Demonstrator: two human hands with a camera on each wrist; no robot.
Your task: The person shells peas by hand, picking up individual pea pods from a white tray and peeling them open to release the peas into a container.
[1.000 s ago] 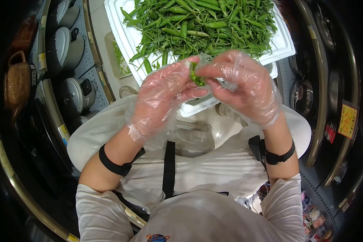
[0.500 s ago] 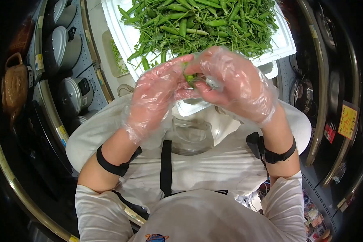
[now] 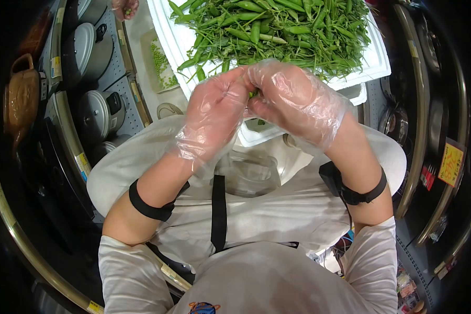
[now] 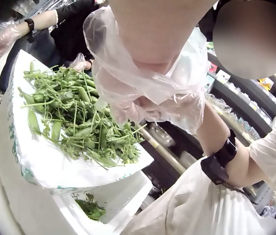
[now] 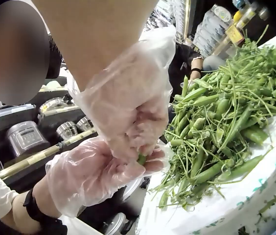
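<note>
Both hands wear clear plastic gloves and meet just in front of a heap of pea pods (image 3: 267, 36). Between their fingers is a green pea pod (image 5: 142, 159), mostly hidden, with only a small bit showing. My left hand (image 3: 217, 102) holds the pod from one side, fingers curled in towards it. From the other side my right hand (image 3: 293, 97) pinches it, its fingertips right against the left hand's. In the left wrist view the glove covers the pod.
The heap, mixed with stems, lies on a white foam lid (image 3: 374, 65). Below is a foam box (image 4: 118, 198) with some greens inside. A tub of shelled peas (image 3: 165, 68) stands to the left. Another person's gloved hand (image 3: 124, 8) holds peas above it. Shelves of pots (image 3: 97, 115) flank both sides.
My hands have closed in around the pod, which showed more of its green before. The right hand has turned inward. Another person's hand has come in at the top left.
</note>
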